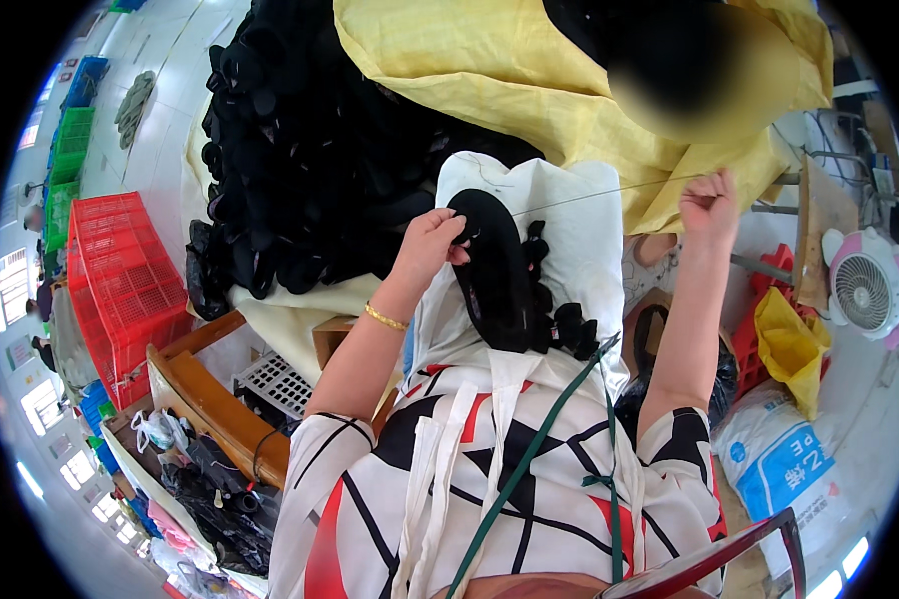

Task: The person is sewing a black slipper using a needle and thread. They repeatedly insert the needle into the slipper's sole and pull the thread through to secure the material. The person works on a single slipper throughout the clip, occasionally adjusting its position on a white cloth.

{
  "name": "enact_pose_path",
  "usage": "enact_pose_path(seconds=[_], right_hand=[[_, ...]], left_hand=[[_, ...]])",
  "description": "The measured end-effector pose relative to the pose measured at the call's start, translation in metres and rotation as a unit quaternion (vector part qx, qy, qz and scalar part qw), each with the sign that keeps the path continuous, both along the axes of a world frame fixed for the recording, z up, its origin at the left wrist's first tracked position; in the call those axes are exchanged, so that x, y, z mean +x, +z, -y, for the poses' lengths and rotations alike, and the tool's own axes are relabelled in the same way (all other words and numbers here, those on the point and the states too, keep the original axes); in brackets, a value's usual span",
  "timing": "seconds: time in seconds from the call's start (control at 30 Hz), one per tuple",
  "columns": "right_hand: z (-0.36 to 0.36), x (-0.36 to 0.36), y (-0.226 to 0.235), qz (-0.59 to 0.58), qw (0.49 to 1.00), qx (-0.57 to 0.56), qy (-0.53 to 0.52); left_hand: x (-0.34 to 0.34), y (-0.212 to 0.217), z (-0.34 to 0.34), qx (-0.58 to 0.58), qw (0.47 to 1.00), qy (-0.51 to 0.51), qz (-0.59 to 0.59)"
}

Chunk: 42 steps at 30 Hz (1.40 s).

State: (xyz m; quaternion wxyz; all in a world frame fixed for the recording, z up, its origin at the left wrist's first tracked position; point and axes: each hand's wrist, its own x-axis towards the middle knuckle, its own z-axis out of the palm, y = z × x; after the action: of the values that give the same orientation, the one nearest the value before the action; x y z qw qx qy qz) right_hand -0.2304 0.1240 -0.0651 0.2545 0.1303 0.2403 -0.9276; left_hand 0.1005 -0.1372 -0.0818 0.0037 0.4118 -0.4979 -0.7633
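Note:
My left hand (433, 240) pinches the upper edge of a long, oval black fabric piece (504, 299), which resembles a shoe part and lies over my lap. Small black bow-like pieces (572, 329) sit along its right side. From the black piece a thin dark thread (609, 190) runs taut to my right hand (709, 203), raised off to the right. Its fingers are closed on the thread; whether a needle is there is too small to see. Under the black piece a white cloth (579, 215) covers my lap.
A large heap of black pieces (300, 150) lies ahead on the left, beside a yellow sheet (499, 90). Red crates (125, 290) and a wooden chair (205, 409) stand left. At right are a pink-and-white fan (864, 285), a yellow bag (791, 344) and a white-and-blue sack (779, 459).

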Motion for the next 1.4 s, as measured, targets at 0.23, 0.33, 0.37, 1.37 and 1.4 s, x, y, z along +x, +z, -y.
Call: enact_pose_path(seconds=[0.23,0.33,0.37,1.37,1.4], right_hand=[[0.062,0.099,-0.003,-0.309,0.867,0.340,0.192],[0.086,0.141,-0.016,-0.631,0.588,0.450,0.233],[0.090,0.146,-0.025,-0.710,0.491,0.457,0.214],[0.126,0.225,0.058,-0.185,0.944,0.097,0.254],[0.115,0.231,0.065,-0.234,0.929,0.125,0.258]], left_hand=[[-0.002,0.001,-0.002,-0.096,0.995,-0.032,0.023],[-0.001,0.010,-0.014,-0.396,0.917,-0.054,0.000],[-0.003,0.019,-0.019,-0.477,0.876,-0.067,0.018],[-0.008,0.034,0.002,-0.731,0.639,-0.189,-0.144],[-0.009,0.039,0.001,-0.737,0.627,-0.199,-0.158]])
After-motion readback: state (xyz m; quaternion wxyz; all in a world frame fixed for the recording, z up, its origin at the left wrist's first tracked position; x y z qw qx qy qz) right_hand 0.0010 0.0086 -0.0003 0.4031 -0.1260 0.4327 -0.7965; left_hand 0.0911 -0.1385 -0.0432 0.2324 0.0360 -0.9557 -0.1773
